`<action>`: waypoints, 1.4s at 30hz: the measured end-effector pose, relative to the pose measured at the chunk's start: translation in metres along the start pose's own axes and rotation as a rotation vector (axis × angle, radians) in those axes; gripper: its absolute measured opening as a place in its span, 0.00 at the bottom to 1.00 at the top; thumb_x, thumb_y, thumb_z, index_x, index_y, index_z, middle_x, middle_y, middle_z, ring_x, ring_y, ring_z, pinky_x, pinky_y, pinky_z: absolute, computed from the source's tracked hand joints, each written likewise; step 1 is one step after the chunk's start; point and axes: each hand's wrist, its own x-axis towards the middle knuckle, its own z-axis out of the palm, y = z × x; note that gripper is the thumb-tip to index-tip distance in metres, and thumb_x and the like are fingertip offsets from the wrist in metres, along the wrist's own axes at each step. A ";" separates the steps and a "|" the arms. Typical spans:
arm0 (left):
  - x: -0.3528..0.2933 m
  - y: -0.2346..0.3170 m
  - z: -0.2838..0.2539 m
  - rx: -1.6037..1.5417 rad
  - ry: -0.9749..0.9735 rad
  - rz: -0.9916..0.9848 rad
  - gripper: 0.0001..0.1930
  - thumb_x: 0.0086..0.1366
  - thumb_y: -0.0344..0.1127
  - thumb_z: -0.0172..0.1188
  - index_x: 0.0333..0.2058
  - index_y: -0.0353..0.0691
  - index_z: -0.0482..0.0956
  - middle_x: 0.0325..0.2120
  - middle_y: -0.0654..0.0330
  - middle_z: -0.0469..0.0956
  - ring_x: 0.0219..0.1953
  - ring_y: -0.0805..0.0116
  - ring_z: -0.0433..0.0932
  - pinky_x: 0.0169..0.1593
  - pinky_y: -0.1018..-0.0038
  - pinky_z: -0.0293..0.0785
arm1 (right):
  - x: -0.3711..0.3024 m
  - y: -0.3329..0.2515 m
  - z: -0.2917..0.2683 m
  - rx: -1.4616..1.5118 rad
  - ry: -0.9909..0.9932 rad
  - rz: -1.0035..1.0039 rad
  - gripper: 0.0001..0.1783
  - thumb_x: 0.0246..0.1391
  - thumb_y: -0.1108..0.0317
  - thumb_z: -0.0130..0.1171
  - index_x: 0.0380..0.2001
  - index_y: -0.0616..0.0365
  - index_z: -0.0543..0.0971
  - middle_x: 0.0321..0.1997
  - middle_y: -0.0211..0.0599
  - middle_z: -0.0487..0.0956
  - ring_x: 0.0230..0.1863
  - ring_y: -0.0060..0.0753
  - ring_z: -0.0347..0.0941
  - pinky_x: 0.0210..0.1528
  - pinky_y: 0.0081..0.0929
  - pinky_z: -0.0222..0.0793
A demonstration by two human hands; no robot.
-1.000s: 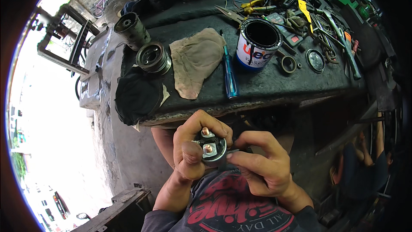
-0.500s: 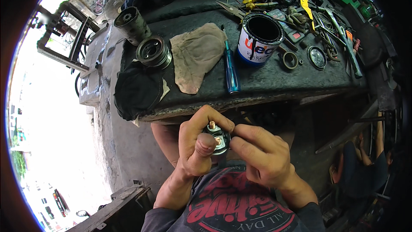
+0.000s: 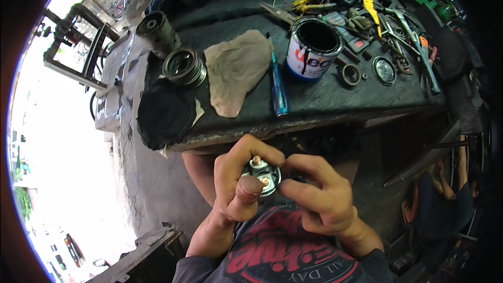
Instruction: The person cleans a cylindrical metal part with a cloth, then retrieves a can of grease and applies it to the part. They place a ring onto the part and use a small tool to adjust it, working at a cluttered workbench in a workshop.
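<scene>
In front of my chest, below the bench edge, my left hand (image 3: 237, 178) is closed around a starter solenoid (image 3: 271, 174), a round dark part with a metal rim and two copper studs. Its index finger curls over the far side and the thumb presses near the lower stud. At the right rim of the solenoid is my right hand (image 3: 322, 191), its fingers bent and their tips close against the edge. Whatever those fingertips pinch, if anything, is hidden.
On the dark workbench (image 3: 230, 128) stand a paint can (image 3: 299, 58) and a ringed metal cylinder (image 3: 184, 67). A blue screwdriver (image 3: 279, 91) lies beside a brown rag (image 3: 230, 73). Pliers and loose tools crowd the right. Another person (image 3: 445, 204) sits at far right.
The solenoid has tilted slightly and sits a little lower with my left hand. My right index and middle fingers have spread somewhat apart at its rim. Bench things appear shifted slightly left.
</scene>
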 end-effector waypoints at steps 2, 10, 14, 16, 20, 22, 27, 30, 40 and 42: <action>-0.001 0.001 0.000 0.078 0.034 -0.006 0.49 0.64 0.83 0.46 0.40 0.29 0.79 0.29 0.56 0.81 0.30 0.73 0.78 0.34 0.77 0.72 | 0.001 0.001 0.001 -0.103 -0.027 -0.020 0.29 0.34 0.86 0.62 0.46 0.61 0.85 0.53 0.51 0.78 0.47 0.49 0.82 0.48 0.33 0.80; 0.027 0.007 0.014 -0.198 0.090 0.001 0.40 0.74 0.73 0.43 0.38 0.31 0.72 0.25 0.48 0.78 0.25 0.64 0.78 0.32 0.72 0.78 | 0.013 0.017 -0.039 -0.119 0.346 0.070 0.17 0.53 0.82 0.67 0.47 0.59 0.84 0.52 0.48 0.77 0.45 0.45 0.80 0.46 0.31 0.79; 0.062 0.001 0.001 -0.194 0.195 0.004 0.32 0.81 0.62 0.36 0.38 0.34 0.71 0.24 0.48 0.77 0.24 0.65 0.77 0.30 0.71 0.76 | 0.008 0.035 -0.081 -0.051 0.580 0.223 0.18 0.55 0.87 0.62 0.47 0.60 0.84 0.59 0.45 0.72 0.43 0.26 0.78 0.41 0.18 0.78; 0.083 -0.005 -0.007 -0.174 0.276 0.013 0.29 0.82 0.60 0.39 0.37 0.36 0.72 0.24 0.51 0.77 0.24 0.66 0.77 0.31 0.72 0.76 | 0.010 0.043 -0.098 -0.034 0.629 0.239 0.20 0.53 0.88 0.60 0.47 0.60 0.84 0.61 0.45 0.70 0.44 0.28 0.78 0.41 0.20 0.78; 0.122 -0.016 -0.018 -0.115 0.324 0.000 0.26 0.82 0.57 0.45 0.36 0.38 0.73 0.25 0.58 0.77 0.25 0.71 0.76 0.31 0.74 0.75 | 0.033 0.064 -0.125 -0.263 0.542 0.090 0.18 0.50 0.86 0.61 0.44 0.61 0.84 0.54 0.43 0.77 0.43 0.34 0.79 0.42 0.29 0.78; 0.138 -0.024 -0.023 0.008 0.345 0.029 0.26 0.82 0.55 0.45 0.33 0.38 0.73 0.26 0.62 0.76 0.28 0.75 0.73 0.34 0.77 0.70 | 0.052 0.081 -0.134 -0.329 0.492 0.063 0.13 0.52 0.83 0.62 0.41 0.61 0.85 0.45 0.39 0.82 0.42 0.34 0.79 0.40 0.29 0.76; 0.143 -0.042 -0.031 0.222 0.326 0.121 0.26 0.83 0.53 0.43 0.33 0.37 0.74 0.28 0.65 0.73 0.33 0.76 0.67 0.41 0.75 0.64 | 0.120 0.140 -0.149 -0.758 0.285 0.034 0.16 0.54 0.75 0.66 0.48 0.59 0.82 0.47 0.43 0.81 0.51 0.52 0.77 0.54 0.45 0.74; 0.133 -0.045 -0.035 0.144 0.335 0.099 0.26 0.84 0.53 0.42 0.35 0.37 0.75 0.30 0.64 0.76 0.35 0.76 0.67 0.44 0.76 0.64 | 0.146 0.163 -0.151 -1.027 0.075 0.242 0.14 0.53 0.69 0.68 0.44 0.57 0.83 0.45 0.47 0.81 0.51 0.54 0.79 0.52 0.47 0.77; 0.102 -0.020 -0.041 0.206 0.211 0.009 0.31 0.65 0.52 0.71 0.56 0.36 0.73 0.47 0.57 0.76 0.51 0.70 0.73 0.59 0.71 0.69 | 0.147 0.136 -0.175 -0.136 0.525 0.271 0.05 0.59 0.74 0.67 0.37 0.64 0.87 0.25 0.28 0.82 0.24 0.18 0.74 0.27 0.22 0.71; 0.099 -0.015 -0.042 0.281 0.186 -0.018 0.31 0.58 0.40 0.76 0.57 0.37 0.73 0.48 0.58 0.77 0.50 0.70 0.73 0.56 0.70 0.71 | 0.145 0.117 -0.182 0.029 0.624 0.212 0.04 0.61 0.75 0.66 0.37 0.64 0.86 0.27 0.28 0.82 0.25 0.18 0.74 0.27 0.20 0.70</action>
